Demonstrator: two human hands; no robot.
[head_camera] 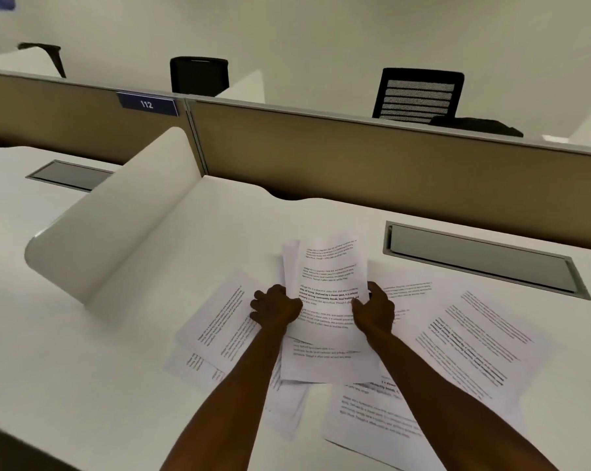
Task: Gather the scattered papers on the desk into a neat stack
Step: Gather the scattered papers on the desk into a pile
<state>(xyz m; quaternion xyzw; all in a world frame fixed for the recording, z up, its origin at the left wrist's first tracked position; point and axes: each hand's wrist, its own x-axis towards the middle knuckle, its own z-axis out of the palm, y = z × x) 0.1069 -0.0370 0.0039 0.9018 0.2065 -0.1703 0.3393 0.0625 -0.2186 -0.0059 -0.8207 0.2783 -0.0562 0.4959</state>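
Two hands grip one bundle of printed sheets [326,294] by its side edges, the left hand [276,307] curled on the left edge, the right hand [374,309] pinching the right. Loose sheets [471,338] lie fanned on the white desk [219,226] right of the right hand, others [216,317] left of the left hand. A curved white divider [117,212] stands further left; a cable hatch [481,256] lies beyond the right hand

Dim, even indoor light, soft overall focus, wide-angle bending at edges, faint shadows.
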